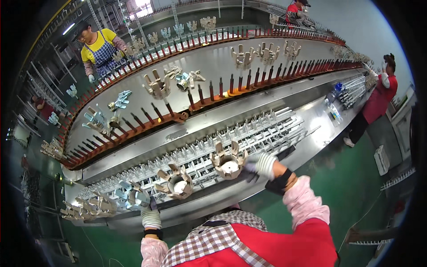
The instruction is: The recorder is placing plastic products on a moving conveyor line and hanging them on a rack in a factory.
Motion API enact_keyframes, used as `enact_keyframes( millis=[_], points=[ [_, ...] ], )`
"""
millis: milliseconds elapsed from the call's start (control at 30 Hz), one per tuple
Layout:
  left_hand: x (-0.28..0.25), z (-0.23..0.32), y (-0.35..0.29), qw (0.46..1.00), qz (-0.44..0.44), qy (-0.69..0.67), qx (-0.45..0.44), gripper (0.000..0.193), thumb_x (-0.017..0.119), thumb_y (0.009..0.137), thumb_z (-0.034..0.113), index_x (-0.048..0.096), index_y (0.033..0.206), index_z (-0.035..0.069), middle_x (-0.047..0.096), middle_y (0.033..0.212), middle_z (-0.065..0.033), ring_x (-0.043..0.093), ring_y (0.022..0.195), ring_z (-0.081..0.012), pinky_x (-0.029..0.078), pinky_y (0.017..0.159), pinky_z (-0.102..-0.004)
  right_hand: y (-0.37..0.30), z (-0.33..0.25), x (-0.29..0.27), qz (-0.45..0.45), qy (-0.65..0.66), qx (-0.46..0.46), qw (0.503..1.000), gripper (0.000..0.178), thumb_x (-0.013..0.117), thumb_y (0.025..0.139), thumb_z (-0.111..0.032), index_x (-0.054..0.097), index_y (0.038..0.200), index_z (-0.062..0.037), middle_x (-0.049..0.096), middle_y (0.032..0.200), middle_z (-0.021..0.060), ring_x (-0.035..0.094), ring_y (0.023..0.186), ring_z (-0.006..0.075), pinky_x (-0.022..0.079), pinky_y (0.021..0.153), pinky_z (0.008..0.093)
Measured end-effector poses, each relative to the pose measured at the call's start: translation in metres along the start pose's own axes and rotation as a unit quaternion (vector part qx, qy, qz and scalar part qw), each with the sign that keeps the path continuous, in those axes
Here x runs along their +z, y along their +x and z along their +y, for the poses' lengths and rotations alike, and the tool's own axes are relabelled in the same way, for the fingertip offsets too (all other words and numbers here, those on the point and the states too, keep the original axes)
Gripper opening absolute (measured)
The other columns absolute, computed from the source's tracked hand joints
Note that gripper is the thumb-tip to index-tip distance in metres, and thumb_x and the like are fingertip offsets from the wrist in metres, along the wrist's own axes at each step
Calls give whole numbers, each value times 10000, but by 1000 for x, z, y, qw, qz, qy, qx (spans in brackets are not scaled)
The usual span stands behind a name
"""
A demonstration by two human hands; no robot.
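My left hand (151,217), in a pale knitted glove with dark fingertips, is closed at the near right side of a light-blue pronged metal cup (137,199). Part of its fingers is hidden against that cup. My right hand (262,166), gloved alike, closes on the right side of a tan pronged metal cup (227,166) with a white inside; its far fingers are hidden. Between the hands a similar tan cup (178,185) stands upright on the rack of metal rods (209,149). More tan cups (101,204) crowd together left of my left hand.
Beyond the rods curves a conveyor with upright dark-red pins (231,83). Pronged cups (158,84) and small metal pieces (120,100) lie on its inner steel table (204,58). One person (100,49) works across it; another (382,93) stands right, past a plastic bottle (333,111).
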State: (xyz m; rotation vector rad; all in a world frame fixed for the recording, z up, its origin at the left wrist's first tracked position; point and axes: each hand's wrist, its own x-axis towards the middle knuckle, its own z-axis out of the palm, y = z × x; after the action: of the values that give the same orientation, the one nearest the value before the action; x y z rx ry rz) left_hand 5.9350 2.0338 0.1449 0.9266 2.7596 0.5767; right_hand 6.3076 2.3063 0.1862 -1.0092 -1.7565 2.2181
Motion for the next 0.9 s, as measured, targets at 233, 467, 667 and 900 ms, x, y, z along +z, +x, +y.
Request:
enact_keyframes(
  millis=[233,467,667,900],
  points=[
    [41,12,-5,986,7,-141,-91,447,427,845,434,517,793,-1,451,548,-75,378,450,-185,314,465,-335,102,-38,-225,345,-60,-205,914,412,548,772,-152,443,1140,1,569,948,114,536,711,157,444,634,271],
    [88,-9,-9,971,197,-97,98,464,441,835,448,558,854,-1,571,688,-125,486,548,-229,370,556,-369,209,-99,-314,379,-149,-24,913,541,499,781,-358,417,1186,-9,480,1164,186,432,1115,281,355,867,304],
    [112,60,-20,977,64,-197,-41,474,472,820,456,557,779,-9,575,648,-99,490,573,-217,375,562,-357,258,-98,-383,415,-365,-139,822,411,562,746,-354,550,1011,-41,621,809,145,577,533,170,462,526,293],
    [138,112,-29,964,61,-256,-39,361,513,832,315,543,975,-14,575,798,-73,480,641,-160,403,608,-316,118,-105,-304,117,189,-288,931,377,549,808,-307,517,1023,1,604,936,150,555,486,100,394,350,173]
  ],
)
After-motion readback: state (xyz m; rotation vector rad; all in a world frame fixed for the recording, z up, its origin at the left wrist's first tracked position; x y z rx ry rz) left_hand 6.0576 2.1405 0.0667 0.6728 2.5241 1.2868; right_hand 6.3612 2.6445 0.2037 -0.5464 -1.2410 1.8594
